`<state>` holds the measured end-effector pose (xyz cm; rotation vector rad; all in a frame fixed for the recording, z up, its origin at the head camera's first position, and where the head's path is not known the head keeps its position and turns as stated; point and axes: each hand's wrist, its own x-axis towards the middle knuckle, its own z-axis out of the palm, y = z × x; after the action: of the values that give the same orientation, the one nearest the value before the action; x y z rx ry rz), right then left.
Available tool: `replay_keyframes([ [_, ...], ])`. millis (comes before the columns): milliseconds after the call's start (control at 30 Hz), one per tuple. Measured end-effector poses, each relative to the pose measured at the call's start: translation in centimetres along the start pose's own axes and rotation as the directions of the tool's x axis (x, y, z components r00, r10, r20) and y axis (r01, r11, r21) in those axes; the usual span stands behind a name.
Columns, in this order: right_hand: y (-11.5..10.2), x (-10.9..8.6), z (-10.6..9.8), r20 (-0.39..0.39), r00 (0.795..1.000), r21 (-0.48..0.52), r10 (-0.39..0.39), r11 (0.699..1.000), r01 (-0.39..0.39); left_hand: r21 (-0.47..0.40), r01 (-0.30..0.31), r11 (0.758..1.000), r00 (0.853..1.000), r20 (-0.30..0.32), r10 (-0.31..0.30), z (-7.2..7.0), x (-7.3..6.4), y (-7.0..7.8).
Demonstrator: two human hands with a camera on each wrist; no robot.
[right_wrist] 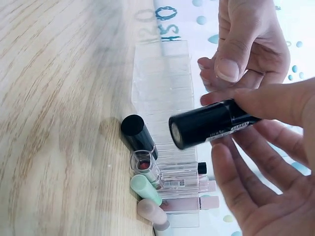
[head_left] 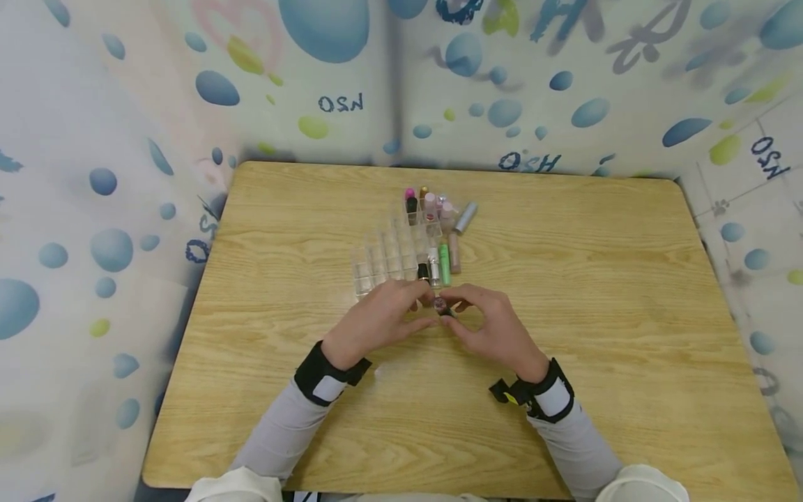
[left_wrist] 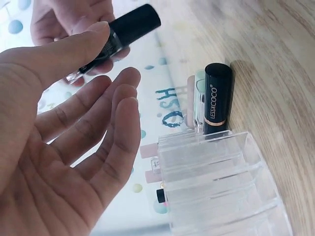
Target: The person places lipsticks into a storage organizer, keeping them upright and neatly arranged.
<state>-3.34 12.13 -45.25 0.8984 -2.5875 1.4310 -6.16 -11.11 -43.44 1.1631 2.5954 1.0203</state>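
Observation:
My right hand (head_left: 486,324) pinches a black lipstick tube (right_wrist: 197,125) between thumb and fingers. One end of it looks clear in the left wrist view; a label shows along its side in the right wrist view. My left hand (head_left: 385,317) is close beside the tube with its fingers loosely bent and its thumb apart from them. Just beyond the hands stands a clear divided organizer (head_left: 376,261). Next to its near right side stand a black lettered lipstick (left_wrist: 218,98), a clear tube (head_left: 434,265), a green tube (head_left: 445,263) and a pinkish tube (head_left: 454,252).
Several cosmetics, among them a black bottle (head_left: 411,209) and a pink bottle (head_left: 429,204), stand at the organizer's far end. A grey tube (head_left: 466,217) leans out to their right. The wooden table (head_left: 596,279) meets patterned walls at the back.

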Motion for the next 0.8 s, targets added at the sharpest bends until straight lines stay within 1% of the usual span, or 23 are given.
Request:
replay_keyframes([
  [100,-0.1,0.0,0.0,-0.024,1.000,0.075,-0.019,0.997,0.021,-0.002,0.011,1.000,1.000,0.011,-0.011,0.2,0.0,0.1],
  [200,-0.3,0.0,0.0,-0.047,0.998,0.131,-0.035,0.991,0.041,-0.017,0.004,1.000,1.000,0.015,-0.004,0.4,0.1,0.2],
  [333,-0.7,0.1,-0.1,-0.071,0.996,0.152,-0.050,0.986,0.061,-0.022,-0.016,1.000,1.000,0.015,0.016,0.6,0.2,0.3],
  [433,-1.0,0.2,0.0,-0.087,0.994,0.165,-0.070,0.983,0.084,0.006,-0.019,1.000,1.000,0.010,0.019,0.5,0.1,0.4],
  [600,-1.5,0.4,-0.2,-0.142,0.980,0.153,-0.143,0.974,0.164,0.033,-0.014,0.999,1.000,0.011,0.014,0.3,-0.1,0.5],
  [700,-1.9,0.6,-0.5,-0.172,0.968,0.106,-0.182,0.974,0.202,0.032,-0.009,0.999,1.000,0.014,0.009,0.2,-0.1,0.5],
  [800,-2.1,0.8,-0.8,-0.170,0.966,0.046,-0.195,0.978,0.206,0.033,0.005,0.999,1.000,0.015,-0.005,0.0,-0.1,0.5],
])
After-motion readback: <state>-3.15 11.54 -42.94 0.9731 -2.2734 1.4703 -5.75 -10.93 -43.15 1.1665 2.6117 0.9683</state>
